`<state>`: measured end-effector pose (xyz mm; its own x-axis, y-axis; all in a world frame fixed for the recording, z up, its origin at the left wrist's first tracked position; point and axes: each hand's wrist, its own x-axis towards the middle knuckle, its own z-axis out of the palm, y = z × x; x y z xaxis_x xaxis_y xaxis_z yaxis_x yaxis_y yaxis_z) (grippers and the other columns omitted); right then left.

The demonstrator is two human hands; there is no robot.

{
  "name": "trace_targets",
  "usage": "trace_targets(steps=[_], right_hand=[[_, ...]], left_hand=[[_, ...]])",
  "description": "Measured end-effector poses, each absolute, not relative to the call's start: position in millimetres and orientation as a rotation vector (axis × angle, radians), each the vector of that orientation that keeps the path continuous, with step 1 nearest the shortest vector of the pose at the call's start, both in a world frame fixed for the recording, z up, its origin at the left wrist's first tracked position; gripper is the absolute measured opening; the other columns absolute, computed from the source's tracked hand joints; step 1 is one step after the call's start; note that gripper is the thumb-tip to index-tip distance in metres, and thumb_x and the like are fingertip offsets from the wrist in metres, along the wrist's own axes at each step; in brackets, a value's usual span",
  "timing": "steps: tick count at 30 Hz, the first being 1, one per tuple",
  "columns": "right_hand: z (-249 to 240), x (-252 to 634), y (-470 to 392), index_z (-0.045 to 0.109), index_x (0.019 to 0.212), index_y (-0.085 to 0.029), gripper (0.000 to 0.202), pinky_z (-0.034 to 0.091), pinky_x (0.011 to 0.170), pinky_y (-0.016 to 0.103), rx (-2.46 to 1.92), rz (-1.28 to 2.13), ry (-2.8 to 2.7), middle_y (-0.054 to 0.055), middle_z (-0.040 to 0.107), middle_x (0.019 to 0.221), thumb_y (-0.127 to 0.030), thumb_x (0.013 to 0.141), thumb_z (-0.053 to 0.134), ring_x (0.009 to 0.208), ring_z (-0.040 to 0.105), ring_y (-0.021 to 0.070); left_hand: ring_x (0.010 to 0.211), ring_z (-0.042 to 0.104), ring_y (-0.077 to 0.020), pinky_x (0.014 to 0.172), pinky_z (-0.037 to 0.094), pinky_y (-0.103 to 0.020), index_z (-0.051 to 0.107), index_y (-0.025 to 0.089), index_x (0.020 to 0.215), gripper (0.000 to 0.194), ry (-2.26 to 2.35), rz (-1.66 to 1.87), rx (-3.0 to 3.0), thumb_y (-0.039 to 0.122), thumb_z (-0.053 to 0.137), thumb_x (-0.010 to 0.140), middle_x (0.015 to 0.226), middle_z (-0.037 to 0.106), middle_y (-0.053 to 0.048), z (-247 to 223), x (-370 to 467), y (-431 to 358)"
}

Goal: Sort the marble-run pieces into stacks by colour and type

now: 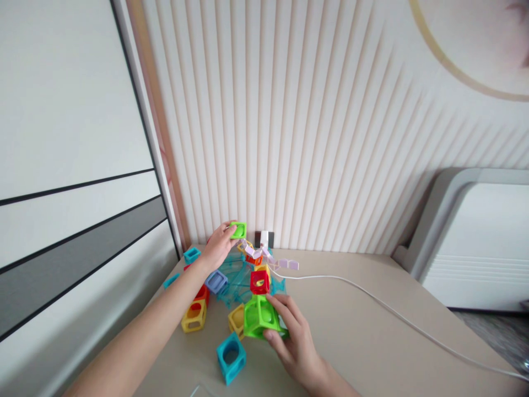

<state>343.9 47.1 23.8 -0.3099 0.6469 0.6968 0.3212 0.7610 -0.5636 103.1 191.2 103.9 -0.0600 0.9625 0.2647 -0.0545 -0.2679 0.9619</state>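
My left hand (221, 242) reaches to the back of the table, its fingers closed on a small green cube block (238, 230) with round openings. Nearer to me, my right hand (295, 339) grips a larger-looking green block (259, 317) between thumb and fingers. A red cube (259, 282) is just beyond that block, and a yellow cube (237, 320) sits to its left. Closer to the front stands a teal cube (230, 357) with a round hole. Left of centre are a blue-purple block (216, 282) and a yellow block (194, 316) against a red one (202, 295).
Translucent teal pieces (237, 278) lie among the blocks. A chain of pale purple segments (285, 264) is near a white plug (264, 239) at the ribbed wall. From there a white cable (355, 284) crosses the table (372, 342) to the right. A white cabinet borders the left.
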Motion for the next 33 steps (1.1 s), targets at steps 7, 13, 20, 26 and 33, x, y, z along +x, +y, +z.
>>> trace_targets(steps=[7,13,20,26,33], right_hand=[[37.7,343.2,55.3,0.064,0.130,-0.024,0.036,0.058,0.087,0.032,-0.811,0.536,-1.616,0.009,0.069,0.114,-0.042,0.099,0.056,0.103,0.068,0.0228],[38.1,341.4,66.9,0.068,0.120,-0.021,0.038,0.060,0.086,0.035,-0.900,0.678,-1.309,0.010,0.074,0.114,-0.049,0.097,0.059,0.102,0.070,0.0236],[43.2,343.8,72.2,0.071,0.098,-0.019,0.041,0.060,0.066,0.030,-0.978,0.721,-1.171,0.008,0.076,0.091,-0.058,0.090,0.064,0.078,0.071,0.0211],[43.7,344.3,69.4,0.068,0.095,-0.019,0.036,0.054,0.057,0.027,-0.994,0.709,-1.227,0.004,0.071,0.081,-0.054,0.091,0.063,0.070,0.066,0.0194],[40.6,342.6,63.2,0.068,0.100,-0.020,0.026,0.056,0.074,0.031,-0.925,0.618,-1.384,0.006,0.072,0.094,-0.044,0.093,0.063,0.085,0.067,0.0211]], left_hand=[[0.119,0.064,-0.0301,0.093,0.053,-0.039,0.063,0.022,0.121,0.055,0.670,1.517,1.124,0.060,0.070,0.082,0.124,0.071,-0.009,106.5,121.8,123.3],[0.123,0.062,-0.0280,0.100,0.051,-0.036,0.065,0.024,0.120,0.047,0.503,1.454,0.972,0.046,0.079,0.081,0.126,0.071,-0.008,92.2,133.0,83.8],[0.109,0.070,-0.0219,0.093,0.055,-0.032,0.063,0.028,0.120,0.042,0.518,1.321,0.791,0.024,0.079,0.081,0.116,0.074,-0.004,77.7,146.6,54.1],[0.104,0.072,-0.0230,0.087,0.058,-0.032,0.063,0.027,0.121,0.049,0.623,1.286,0.798,0.018,0.080,0.076,0.123,0.071,-0.005,66.4,150.6,49.3],[0.111,0.069,-0.0258,0.096,0.054,-0.037,0.062,0.024,0.125,0.047,0.639,1.282,0.932,0.022,0.079,0.081,0.122,0.072,-0.009,51.2,151.2,50.3]])
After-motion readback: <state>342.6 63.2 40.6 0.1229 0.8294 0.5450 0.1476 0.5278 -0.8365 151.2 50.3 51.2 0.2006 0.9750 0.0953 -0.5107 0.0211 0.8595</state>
